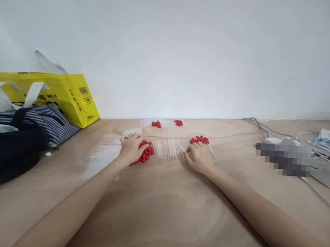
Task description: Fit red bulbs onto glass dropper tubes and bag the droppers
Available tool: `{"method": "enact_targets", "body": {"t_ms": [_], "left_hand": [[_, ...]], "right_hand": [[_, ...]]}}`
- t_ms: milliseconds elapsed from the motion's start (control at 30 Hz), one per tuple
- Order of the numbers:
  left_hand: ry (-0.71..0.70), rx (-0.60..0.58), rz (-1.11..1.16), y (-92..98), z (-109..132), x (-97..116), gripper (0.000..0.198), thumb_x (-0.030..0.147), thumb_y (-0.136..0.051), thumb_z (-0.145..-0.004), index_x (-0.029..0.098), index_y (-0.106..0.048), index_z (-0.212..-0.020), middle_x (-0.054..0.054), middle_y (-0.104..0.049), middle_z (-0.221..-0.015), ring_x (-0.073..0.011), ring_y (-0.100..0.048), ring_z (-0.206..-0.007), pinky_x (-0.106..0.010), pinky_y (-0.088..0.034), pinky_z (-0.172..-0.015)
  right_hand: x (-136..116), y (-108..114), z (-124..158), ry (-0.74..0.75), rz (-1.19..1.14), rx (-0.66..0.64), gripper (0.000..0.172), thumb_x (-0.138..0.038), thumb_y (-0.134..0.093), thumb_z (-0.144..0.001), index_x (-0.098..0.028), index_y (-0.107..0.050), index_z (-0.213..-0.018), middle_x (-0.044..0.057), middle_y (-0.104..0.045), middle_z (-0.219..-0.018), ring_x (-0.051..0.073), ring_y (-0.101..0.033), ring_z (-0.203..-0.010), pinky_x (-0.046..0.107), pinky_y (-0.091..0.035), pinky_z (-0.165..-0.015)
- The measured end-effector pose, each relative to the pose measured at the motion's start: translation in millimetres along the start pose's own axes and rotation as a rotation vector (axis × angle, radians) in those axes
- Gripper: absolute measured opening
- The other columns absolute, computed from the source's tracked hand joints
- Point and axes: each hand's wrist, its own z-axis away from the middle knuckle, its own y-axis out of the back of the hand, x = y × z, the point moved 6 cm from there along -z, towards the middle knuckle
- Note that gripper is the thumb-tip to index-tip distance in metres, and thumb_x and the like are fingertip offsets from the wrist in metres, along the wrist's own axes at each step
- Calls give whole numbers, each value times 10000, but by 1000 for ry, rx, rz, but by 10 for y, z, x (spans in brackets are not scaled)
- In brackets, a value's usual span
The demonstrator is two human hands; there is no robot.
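My left hand (pixel 131 148) lies over the left edge of a pile of small red bulb-shaped pieces (pixel 144 156), thumb and fingers apart. To the right of that pile, a row of thin white sticks (pixel 170 149) lies side by side on the table. My right hand (pixel 200 156) is at the row's right end, its fingertips pinched together on what looks like one white stick (pixel 183 151). Just beyond that hand lie several white sticks with red tips (pixel 200 139). The undersides of both hands are hidden.
Clear plastic bags (pixel 102 156) lie left of my left hand. Another clear bag (pixel 166 123) near the wall bears two small red clusters. A yellow bag (pixel 83 102), a striped bag (pixel 52 121) and a black bag (pixel 13 154) stand left. Cables and a white box (pixel 329 173) are right.
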Motion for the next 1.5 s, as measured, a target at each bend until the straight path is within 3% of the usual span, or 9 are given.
{"method": "enact_targets", "body": {"t_ms": [67,133,267,400,567,667,967,1267,1500], "left_hand": [[-52,77,102,94,95,123,124,275,-476,-781,194,-566,-807,-43,-587,-841,-225,-486,-885,-406,-326,-798],[-153,31,258,106,259,314,112,268,-456,-797,190,-534,-820,-31,-580,-817,-191,-507,-824,-346,-377,-759],[-198,-143,543,-33,609,603,94,210,-413,-819,195,-482,-881,-16,-570,-805,-136,-537,-730,-270,-434,-672],[-142,-168,660,-165,741,644,206,163,-372,-829,196,-438,-1022,-22,-578,-843,-126,-559,-752,-279,-449,-712],[-149,-230,603,-200,752,629,97,149,-416,-788,190,-479,-850,-13,-575,-790,-136,-548,-722,-277,-443,-663],[-159,-192,524,-159,756,626,86,145,-481,-727,185,-475,-803,-11,-552,-771,-148,-529,-722,-293,-435,-668],[-95,-172,352,-284,700,597,161,261,-482,-786,204,-617,-853,-33,-555,-789,-180,-498,-775,-330,-398,-701],[-121,-82,327,-210,709,627,103,204,-450,-820,209,-552,-837,23,-621,-826,-154,-534,-810,-345,-291,-786],[-129,-29,375,-203,709,629,178,209,-427,-836,217,-592,-902,7,-635,-799,-150,-534,-781,-342,-306,-778]], "right_hand": [[-114,50,135,194,-130,-14,200,-308,-439,-797,-157,-552,-730,64,-561,-747,177,-448,-761,305,-313,-692],[-163,79,257,293,-215,-37,174,-308,-472,-792,-164,-538,-721,41,-548,-719,158,-441,-734,286,-318,-671],[-151,69,358,314,-302,-104,142,-295,-510,-782,-173,-531,-711,17,-542,-686,139,-445,-705,266,-317,-641],[-145,65,340,282,-356,-160,142,-305,-540,-762,-175,-535,-707,11,-540,-694,135,-450,-711,263,-312,-642],[-173,69,306,222,-347,-174,197,-377,-569,-727,-183,-547,-753,16,-550,-745,155,-452,-759,288,-289,-673],[-196,32,290,206,-346,-207,197,-383,-559,-734,-187,-550,-748,13,-553,-748,155,-450,-761,291,-281,-679],[-240,-17,311,214,-292,-174,147,-305,-476,-805,-173,-501,-746,17,-569,-730,153,-454,-745,297,-260,-680],[-405,48,337,254,-421,-64,160,-235,-398,-851,-195,-552,-835,23,-619,-813,135,-517,-749,300,-249,-708],[-533,48,366,255,-420,-37,165,-199,-404,-842,-187,-567,-860,12,-617,-791,112,-506,-691,285,-246,-704]]}}
